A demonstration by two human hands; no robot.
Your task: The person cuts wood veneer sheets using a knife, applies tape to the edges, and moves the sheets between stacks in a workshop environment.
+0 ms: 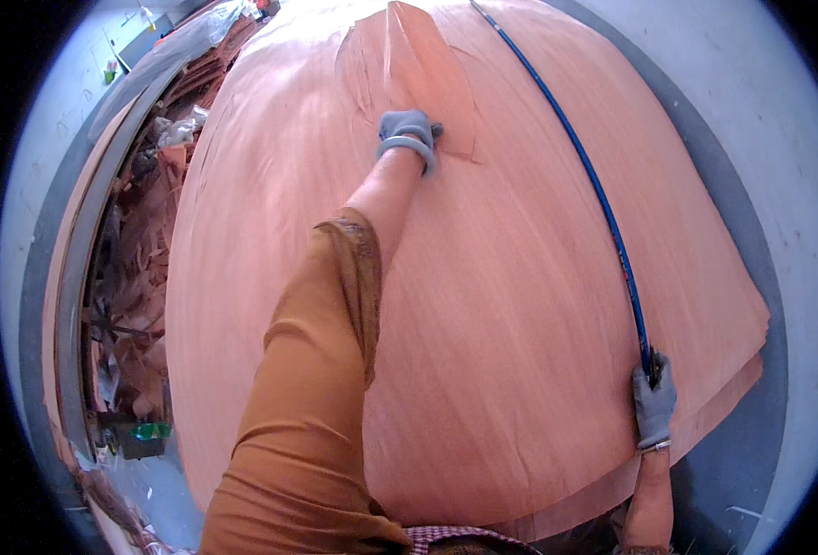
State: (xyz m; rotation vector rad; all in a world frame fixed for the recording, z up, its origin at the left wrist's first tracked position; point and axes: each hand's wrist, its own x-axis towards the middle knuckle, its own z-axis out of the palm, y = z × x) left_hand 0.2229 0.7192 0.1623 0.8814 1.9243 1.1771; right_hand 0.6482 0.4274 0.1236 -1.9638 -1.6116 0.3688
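A large sheet of thin reddish wood veneer (483, 305) spreads out before me. My left hand (407, 131), in a grey glove, reaches far across it and looks closed. It lies at the near end of a loose, creased veneer piece (423, 65). A small dark shape shows beside its fingers, too small to name; what they grip is hidden. At the near right, my right hand (653, 407), also gloved in grey, is wrapped round the near end of a long, thin blue pole (580, 153). The pole lies along the veneer and runs to the far edge.
Broken veneer scraps (141, 268) are heaped along the left side, beside a long pale board (85, 250). A green item (152, 431) sits near them. Layered sheet edges (733, 384) stick out at the near right, above a grey floor (737, 462).
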